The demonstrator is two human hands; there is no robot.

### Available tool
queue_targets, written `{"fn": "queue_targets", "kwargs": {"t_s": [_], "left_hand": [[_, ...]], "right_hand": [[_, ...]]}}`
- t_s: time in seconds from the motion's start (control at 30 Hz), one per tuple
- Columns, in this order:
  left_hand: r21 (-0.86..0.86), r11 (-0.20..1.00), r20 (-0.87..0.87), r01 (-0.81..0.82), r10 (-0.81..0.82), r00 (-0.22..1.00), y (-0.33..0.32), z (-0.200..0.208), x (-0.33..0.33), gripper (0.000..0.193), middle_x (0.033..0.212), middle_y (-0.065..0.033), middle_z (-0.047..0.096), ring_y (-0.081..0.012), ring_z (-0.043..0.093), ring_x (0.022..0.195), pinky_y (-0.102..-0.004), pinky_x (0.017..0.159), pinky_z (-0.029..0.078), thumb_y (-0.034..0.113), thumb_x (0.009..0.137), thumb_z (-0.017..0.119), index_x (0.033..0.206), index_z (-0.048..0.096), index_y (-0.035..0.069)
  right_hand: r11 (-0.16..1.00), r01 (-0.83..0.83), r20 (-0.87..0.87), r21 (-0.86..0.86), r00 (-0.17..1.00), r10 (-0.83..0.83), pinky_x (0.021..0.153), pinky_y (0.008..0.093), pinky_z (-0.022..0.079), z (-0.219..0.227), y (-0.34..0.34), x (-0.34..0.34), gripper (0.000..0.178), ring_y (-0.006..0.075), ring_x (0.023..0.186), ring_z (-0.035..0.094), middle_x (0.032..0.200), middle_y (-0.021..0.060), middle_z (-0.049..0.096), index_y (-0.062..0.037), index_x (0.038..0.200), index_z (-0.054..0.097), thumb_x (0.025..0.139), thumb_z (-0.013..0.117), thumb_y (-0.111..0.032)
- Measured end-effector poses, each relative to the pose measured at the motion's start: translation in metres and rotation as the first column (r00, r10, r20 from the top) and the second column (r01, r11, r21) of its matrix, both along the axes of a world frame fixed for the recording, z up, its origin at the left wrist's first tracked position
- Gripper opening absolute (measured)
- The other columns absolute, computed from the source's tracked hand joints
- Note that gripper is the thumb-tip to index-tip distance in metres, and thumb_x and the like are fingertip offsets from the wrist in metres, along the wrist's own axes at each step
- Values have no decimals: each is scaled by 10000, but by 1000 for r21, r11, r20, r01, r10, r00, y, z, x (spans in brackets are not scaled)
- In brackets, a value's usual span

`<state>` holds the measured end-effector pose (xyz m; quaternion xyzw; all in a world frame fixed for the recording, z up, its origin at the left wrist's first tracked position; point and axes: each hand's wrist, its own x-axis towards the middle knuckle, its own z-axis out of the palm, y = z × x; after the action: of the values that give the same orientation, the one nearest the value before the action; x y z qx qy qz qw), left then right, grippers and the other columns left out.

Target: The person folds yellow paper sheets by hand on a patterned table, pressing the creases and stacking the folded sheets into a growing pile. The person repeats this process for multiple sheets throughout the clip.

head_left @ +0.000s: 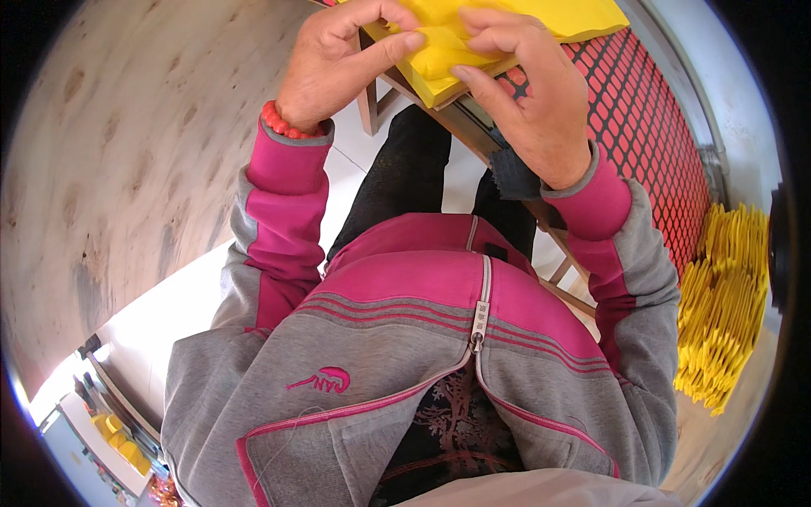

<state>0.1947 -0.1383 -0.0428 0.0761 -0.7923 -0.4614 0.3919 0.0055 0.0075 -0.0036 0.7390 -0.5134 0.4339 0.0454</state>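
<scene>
Here's the left hand [338, 63], thumb and forefinger curled, their tips close together over a raised fold. Across from it, the right hand [541, 97] has its thumb on the near edge and its fingers bent over the top, a modest gap between them. Both grips are on the yellow sheet [541, 15]; whether either is truly pinched tight, I can't tell.

And this sheet looks an easy customer: light, I'd judge, soft and floppy, perhaps a little slippery, more likely to crease or slide than to break. The best hold seems to be a fingertip pinch at the folded near edge, one grip each side of the gathered bit.

It's bright, even yellow, smooth, puckered between the hands and flatter towards the far right, where it runs to a straight edge. Cloth or paper? Too close to call. It lies at the far middle, on the table [463, 127], partly over the red mat [642, 127] with its black grid.

Farther out now: a dark cloth [515, 175] just beside the right wrist, a yellow pile [725, 313] near right, stacked in thin layers, and a wooden panel [127, 169] filling the left.
</scene>
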Motion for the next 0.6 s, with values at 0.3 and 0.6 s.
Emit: {"fn": "queue_targets", "kwargs": {"t_s": [0.3,0.6], "left_hand": [[280,960,-200,9,49,979,0,-22,-14,75,960,10,651,-52,596,869,-209,768,476,6,978,664,1001,603,44],[14,998,-158,65,-61,986,-3,-12,2,76,996,-3,661,-82,597,883,-239,799,474,-14,954,638,1018,660,21]], "right_hand": [[995,-35,-74,-89,997,28,907,387,546,-4,-4,-3,174,359,1037,683,1283,258,649,-2,931,670,801,784,13],[1000,-12,-33,16,999,13,939,389,530,3,-2,-2,189,388,1117,667,1266,270,650,-3,944,651,804,774,24]]}}
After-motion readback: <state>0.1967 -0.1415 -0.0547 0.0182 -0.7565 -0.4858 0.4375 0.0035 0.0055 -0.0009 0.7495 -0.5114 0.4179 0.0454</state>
